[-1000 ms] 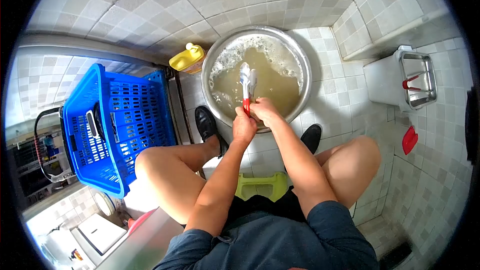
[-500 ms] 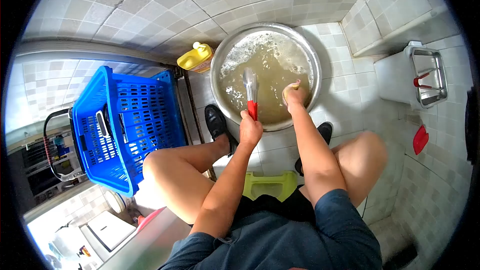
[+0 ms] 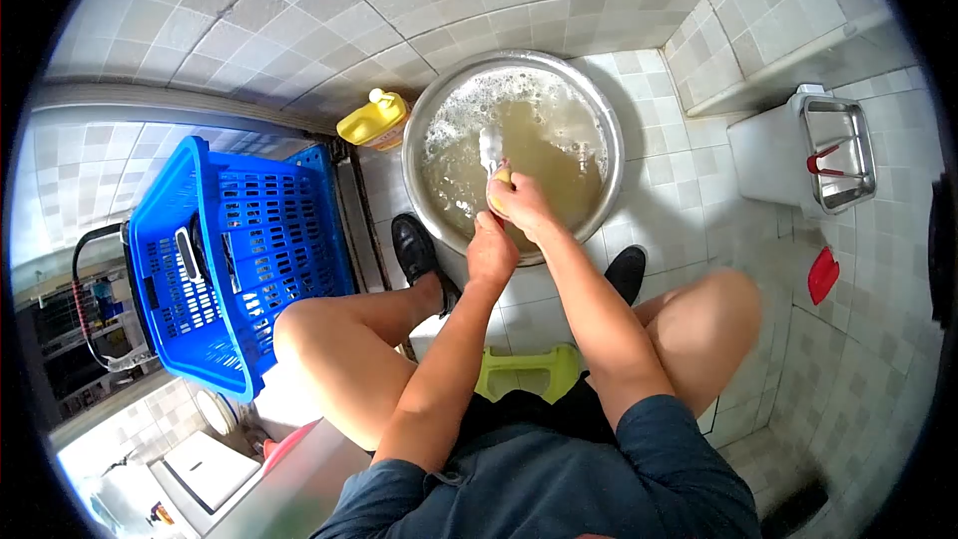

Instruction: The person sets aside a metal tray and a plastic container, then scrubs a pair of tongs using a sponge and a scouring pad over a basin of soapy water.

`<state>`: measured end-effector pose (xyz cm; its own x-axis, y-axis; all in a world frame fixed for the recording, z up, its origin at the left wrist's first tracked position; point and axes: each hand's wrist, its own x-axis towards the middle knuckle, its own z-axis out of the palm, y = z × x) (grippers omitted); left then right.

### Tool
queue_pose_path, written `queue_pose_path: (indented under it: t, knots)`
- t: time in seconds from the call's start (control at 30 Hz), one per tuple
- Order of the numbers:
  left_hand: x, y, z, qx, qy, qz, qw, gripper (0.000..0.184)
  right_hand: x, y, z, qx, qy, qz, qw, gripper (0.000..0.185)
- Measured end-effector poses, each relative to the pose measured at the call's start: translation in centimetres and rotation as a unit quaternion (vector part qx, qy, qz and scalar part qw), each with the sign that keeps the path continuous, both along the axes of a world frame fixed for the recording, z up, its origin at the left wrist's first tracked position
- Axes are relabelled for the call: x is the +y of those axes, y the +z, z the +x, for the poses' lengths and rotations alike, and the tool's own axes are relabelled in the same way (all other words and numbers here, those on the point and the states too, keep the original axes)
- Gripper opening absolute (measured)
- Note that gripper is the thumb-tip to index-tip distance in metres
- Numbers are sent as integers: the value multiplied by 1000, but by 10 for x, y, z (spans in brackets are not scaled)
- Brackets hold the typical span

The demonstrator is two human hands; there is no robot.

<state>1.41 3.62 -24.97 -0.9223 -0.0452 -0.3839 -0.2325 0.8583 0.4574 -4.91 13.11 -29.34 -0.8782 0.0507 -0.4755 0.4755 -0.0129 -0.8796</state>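
Over the near half of a wide metal basin point(image 3: 612, 130) of cloudy, sudsy water, my left hand point(image 3: 492, 252) is closed on the red handle of metal tongs point(image 3: 490, 148). The tongs point away from me, and their pale far end shows past my fingers. My right hand point(image 3: 524, 205) presses a yellow sponge point(image 3: 501, 178) around the middle of the tongs, just ahead of my left hand. Most of the handle is hidden by my hands.
A yellow bottle point(image 3: 373, 122) stands left of the basin, near a blue plastic basket point(image 3: 205, 260). To the right are a grey container with a metal tray point(image 3: 841, 155) and a red object point(image 3: 823, 275). A green stool point(image 3: 529, 371) is beneath me.
My right hand has moved left from the basin's right side and brought the sponge onto the tongs. My left hand keeps its hold on the handle. The view has shifted slightly.
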Motion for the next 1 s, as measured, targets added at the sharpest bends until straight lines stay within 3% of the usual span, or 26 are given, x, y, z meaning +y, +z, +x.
queue_pose_path:
  t: [0.1, 0.23, 0.3, 0.33, 0.43, 0.47, 0.53, 0.57, 0.6, 0.77, 1.0]
  knots:
    - [-9, 3, -4, -31, 16, -2, 999, 38, -1, 25, 11, -36, 94, 40, 994, 29]
    - [-11, 10, -1, -18, 10, -27, 999, 36, -2, -4, 14, 5, 128, 14, 992, 32]
    - [-5, 17, 3, -20, -9, -24, 999, 31, 9, 38, 3, -124, 110, 58, 984, 38]
    - [-2, 16, 8, -6, -19, -4, 1000, 27, 13, 41, -2, -111, 24, -7, 993, 38]
    - [8, 15, 18, -11, -20, -14, 1000, 26, 16, -6, -13, -46, -99, -26, 994, 32]
    - [6, 15, 19, -11, -21, -15, 1000, 26, 18, 1, -13, -47, -100, -27, 993, 32]
    - [5, 15, 21, -36, -7, 12, 999, 26, 27, 25, -14, -39, -229, -36, 972, 33]
    - [4, 9, 23, -38, 30, 36, 998, 27, 29, 9, -18, -35, -307, -21, 951, 34]
    - [1, 2, 25, -38, 32, 34, 998, 27, 43, -18, -21, -94, -267, -25, 959, 35]
    - [-8, -6, 12, 11, 99, 98, 990, 26, 63, -66, -6, -178, -290, -98, 935, 29]
    - [-9, -44, -19, 24, 132, 90, 987, 34, 53, -94, 16, -132, -266, -94, 950, 22]
